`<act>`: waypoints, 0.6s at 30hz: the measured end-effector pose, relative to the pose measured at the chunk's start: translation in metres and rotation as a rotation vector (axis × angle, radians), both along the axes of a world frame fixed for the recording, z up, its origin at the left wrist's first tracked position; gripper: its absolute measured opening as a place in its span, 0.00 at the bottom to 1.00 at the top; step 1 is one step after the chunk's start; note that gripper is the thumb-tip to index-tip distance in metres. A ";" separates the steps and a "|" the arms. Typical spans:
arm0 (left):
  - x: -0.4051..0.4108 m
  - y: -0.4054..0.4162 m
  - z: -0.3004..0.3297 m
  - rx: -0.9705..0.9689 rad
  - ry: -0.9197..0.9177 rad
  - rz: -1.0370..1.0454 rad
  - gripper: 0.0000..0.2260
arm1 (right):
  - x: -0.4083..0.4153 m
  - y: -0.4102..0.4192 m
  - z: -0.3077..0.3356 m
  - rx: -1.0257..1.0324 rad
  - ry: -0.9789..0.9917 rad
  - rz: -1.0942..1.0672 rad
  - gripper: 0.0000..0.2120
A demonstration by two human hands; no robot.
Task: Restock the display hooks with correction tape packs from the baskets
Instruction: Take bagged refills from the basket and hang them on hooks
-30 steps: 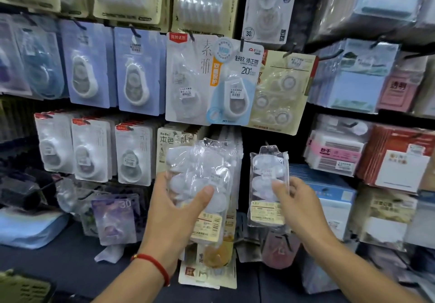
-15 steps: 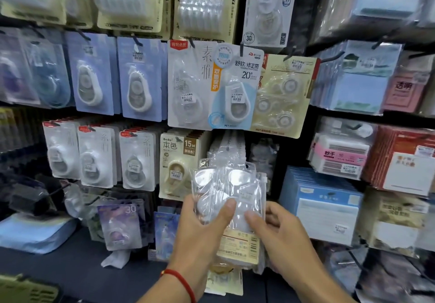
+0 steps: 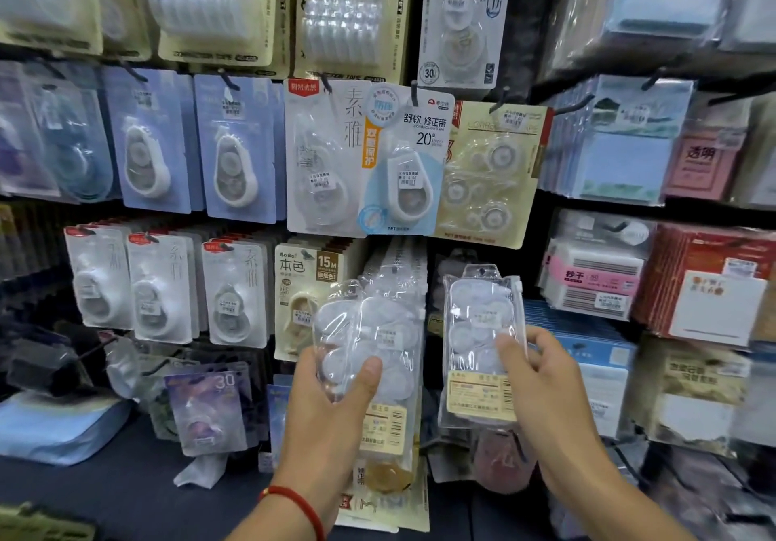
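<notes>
Left hand [image 3: 331, 402], red string bracelet [image 3: 294, 507] on wrist, grips bunch of clear plastic correction tape packs [image 3: 369, 355], thumb across front. Right hand [image 3: 541, 389] pinches single clear plastic correction tape pack [image 3: 483, 343] upright by right edge, hang-hole at top, just beside bunch, in front of lower row of display wall. Blue-carded tape dispensers [image 3: 189, 154] hang on black hooks [image 3: 229, 80] upper left.

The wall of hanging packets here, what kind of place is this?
Most likely a stationery shop aisle. Carded correction tape packs hang in rows on display hooks, many bear small price stickers, and stacks of sticky notes fill the section to the right.
</notes>
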State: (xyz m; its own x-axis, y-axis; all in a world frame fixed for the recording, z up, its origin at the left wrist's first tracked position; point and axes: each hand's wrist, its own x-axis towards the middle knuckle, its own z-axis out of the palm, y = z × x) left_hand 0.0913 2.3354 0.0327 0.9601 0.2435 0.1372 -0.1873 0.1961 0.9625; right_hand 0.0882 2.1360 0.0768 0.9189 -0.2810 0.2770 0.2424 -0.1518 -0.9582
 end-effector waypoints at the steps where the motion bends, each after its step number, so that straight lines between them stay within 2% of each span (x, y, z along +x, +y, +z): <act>1: 0.001 0.002 0.000 0.004 -0.012 0.006 0.14 | 0.002 -0.003 0.000 0.006 0.006 -0.002 0.07; 7: -0.001 0.011 0.006 0.061 -0.089 0.097 0.15 | 0.002 -0.007 0.002 -0.003 0.028 0.002 0.05; 10: -0.004 0.016 0.010 0.087 -0.098 0.128 0.21 | 0.002 -0.004 0.000 -0.032 0.026 -0.018 0.05; 13: -0.006 0.019 0.011 0.087 -0.095 0.150 0.22 | 0.008 -0.006 -0.001 -0.080 0.028 -0.025 0.04; 14: -0.006 0.020 0.011 0.096 -0.096 0.160 0.23 | 0.012 -0.009 -0.005 -0.161 0.026 -0.030 0.05; 17: -0.008 0.023 0.011 0.124 -0.111 0.177 0.28 | 0.014 -0.012 -0.018 -0.695 -0.072 -0.247 0.24; 18: -0.008 0.024 0.010 0.127 -0.116 0.185 0.28 | 0.014 -0.009 -0.021 -0.781 -0.133 -0.279 0.25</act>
